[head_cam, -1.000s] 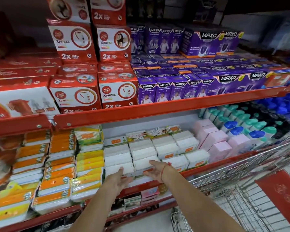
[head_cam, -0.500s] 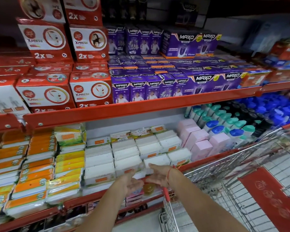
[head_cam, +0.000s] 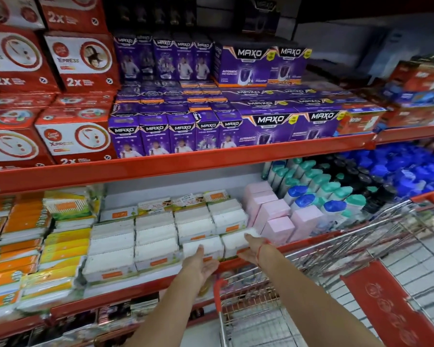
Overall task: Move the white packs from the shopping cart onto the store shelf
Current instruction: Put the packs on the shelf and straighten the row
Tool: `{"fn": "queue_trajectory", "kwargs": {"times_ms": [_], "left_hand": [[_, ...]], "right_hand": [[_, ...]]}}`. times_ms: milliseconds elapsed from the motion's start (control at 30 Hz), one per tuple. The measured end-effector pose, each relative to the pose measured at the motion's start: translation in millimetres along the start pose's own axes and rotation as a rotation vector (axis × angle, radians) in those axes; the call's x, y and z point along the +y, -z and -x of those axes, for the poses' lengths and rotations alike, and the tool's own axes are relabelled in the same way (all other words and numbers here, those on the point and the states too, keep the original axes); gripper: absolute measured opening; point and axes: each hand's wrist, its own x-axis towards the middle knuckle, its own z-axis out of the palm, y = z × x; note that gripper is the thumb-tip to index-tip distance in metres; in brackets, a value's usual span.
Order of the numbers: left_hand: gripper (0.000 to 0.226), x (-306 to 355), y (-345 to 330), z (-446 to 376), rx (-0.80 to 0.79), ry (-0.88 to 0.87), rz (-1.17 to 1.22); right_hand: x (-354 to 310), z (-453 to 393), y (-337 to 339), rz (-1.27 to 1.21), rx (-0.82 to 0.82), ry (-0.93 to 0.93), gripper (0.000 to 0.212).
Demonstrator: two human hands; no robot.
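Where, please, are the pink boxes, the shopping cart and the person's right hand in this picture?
pink boxes [head_cam: 277, 227], head view, front face of the nearest box.
shopping cart [head_cam: 217, 291], head view, red corner post.
right hand [head_cam: 252, 247], head view, middle of hand.

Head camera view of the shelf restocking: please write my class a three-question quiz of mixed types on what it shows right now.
1. True or false: the left hand is carrying a white pack.
2. Multiple choice: directly to the right of the white packs on the shelf stand A) purple boxes B) pink boxes C) orange packs.
3. Fill in: the red thread is worn on the ____ wrist.

Key
1. False: both hands are open, palms up, at the shelf's front edge.
2. B.
3. Right; the right hand reaches toward the front white pack.
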Motion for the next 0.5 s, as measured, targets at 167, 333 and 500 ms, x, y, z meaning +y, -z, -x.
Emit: {"fn": "queue_trajectory", "kwargs": {"times_ms": [167, 333, 500], "left_hand": [[0.053, 3, -4, -5, 0.061, -0.079, -0.048], [0.047, 4, -7, -9, 0.044, -0.155, -0.17], [0.051, 7, -7, -11, 0.103, -0.074, -0.051]], "right_hand": [[-8, -13, -4, -0.028, -0.03, -0.001, 0.045], [-14, -21, -6, -0.071, -0.114, 0.056, 0.05], [-9, -28, -5, -0.052, -0.073, 0.009, 0.048]]}}
